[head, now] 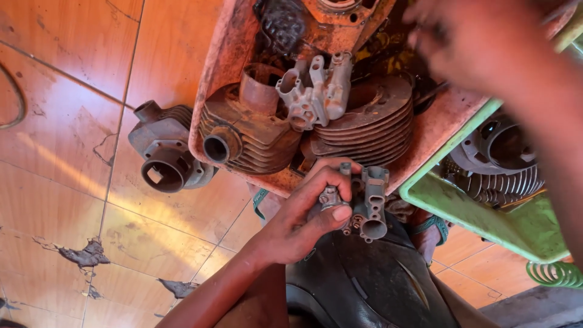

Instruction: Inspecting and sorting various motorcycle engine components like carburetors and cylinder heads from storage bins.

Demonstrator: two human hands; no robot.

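At the far left lies the floor (54, 182) of orange-brown tiles, glossy but dirty, with cracks and dark patches where the surface has broken off. At about nine o'clock from the middle of the view, a grey-brown engine part with a round opening (165, 163) rests on the tiles, just beside the orange tray (214, 79).

This tray is worn and rusty, and it keeps loose parts together. Inside it a finned cylinder (246, 136) lies on its side at about eleven o'clock, a second finned cylinder (367, 124) lies at about one o'clock, and a pale grey metal casting (316, 91) rests between them, touching both.

At about six o'clock the left hand (303, 218) comes up from below. Its fingers are curled closed around a small grey carburetor body (364, 203), with the thumb pressed on the front; I think it is held so, just under the tray edge, to let the person look at its openings. Under the hand there is dark cloth, probably the person's lap.

The right hand (480, 42) is at about two o'clock, above the tray. It is blurred, so I cannot tell whether it is open or holds something.

At three o'clock a green tray (467, 209) contains another finned part (504, 161), and a green coiled spring (555, 273) lies at about four o'clock.
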